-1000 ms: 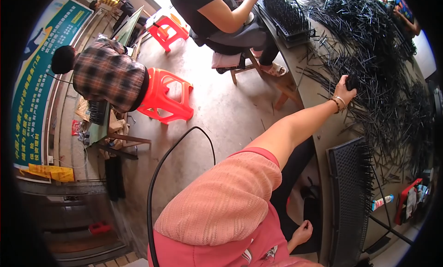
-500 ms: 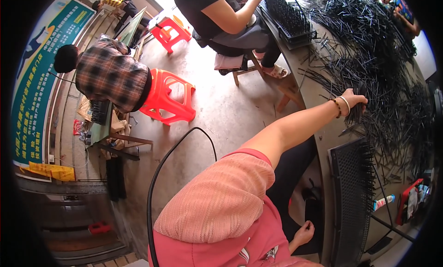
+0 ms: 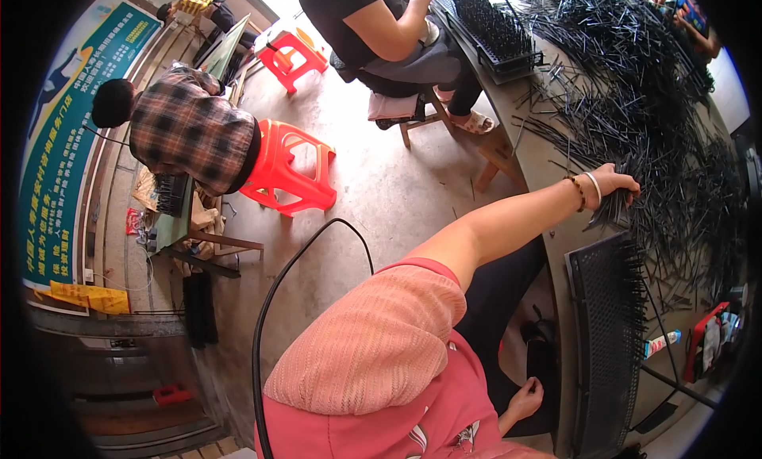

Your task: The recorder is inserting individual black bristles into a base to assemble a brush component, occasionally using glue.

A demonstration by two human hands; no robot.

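Observation:
My left hand [image 3: 615, 188], with bracelets at its wrist, reaches out over the table's edge. Its fingers are closed round a bunch of thin black strips [image 3: 609, 211], at the near border of a large heap of black strips [image 3: 627, 70]. Low in the head view, my right hand [image 3: 524, 399] is beside my lap with its fingers curled together; whatever they may hold is too small to make out. A black perforated rack [image 3: 591, 332] stands tilted on the table near me, with a dense row of black strips [image 3: 631, 288] sticking out along its far side.
Another bristling black rack [image 3: 500, 38] stands farther along the table [image 3: 548, 142], beside a seated person [image 3: 389, 23]. A red-edged box [image 3: 702, 344] and a small white-blue packet [image 3: 661, 345] lie beyond my rack. Red stools [image 3: 290, 165] and a black cable [image 3: 274, 300] are at left.
My left hand has shifted slightly toward me and down, and the bunch of black strips shows more below it. My right hand has hardly moved.

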